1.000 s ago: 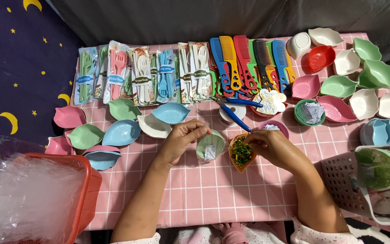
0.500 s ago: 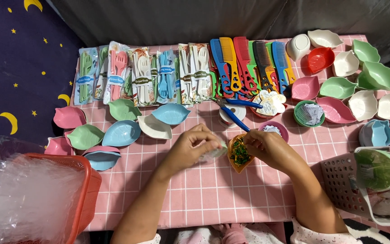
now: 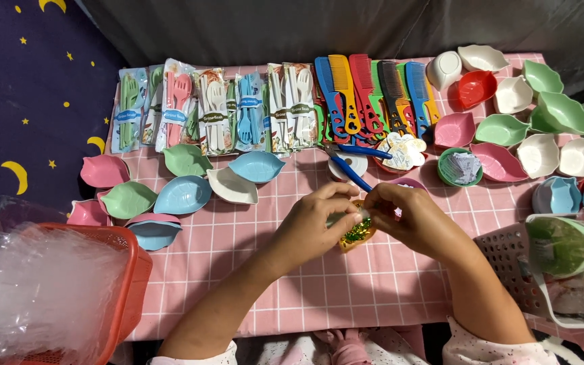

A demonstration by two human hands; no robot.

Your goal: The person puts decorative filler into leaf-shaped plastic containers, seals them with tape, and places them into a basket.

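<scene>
Both hands meet over the pink cloth (image 3: 251,270): left hand (image 3: 309,226) cups a small orange dish (image 3: 358,233) steady, right hand (image 3: 410,220) pinches something pale at its rim. Blue scissors (image 3: 349,169) lie just beyond the fingers.

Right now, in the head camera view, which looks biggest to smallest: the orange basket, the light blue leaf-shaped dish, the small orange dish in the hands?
1. orange basket, though it sits nearest the camera, which inflates it.
2. light blue leaf-shaped dish.
3. small orange dish, mostly hidden by both hands.
</scene>
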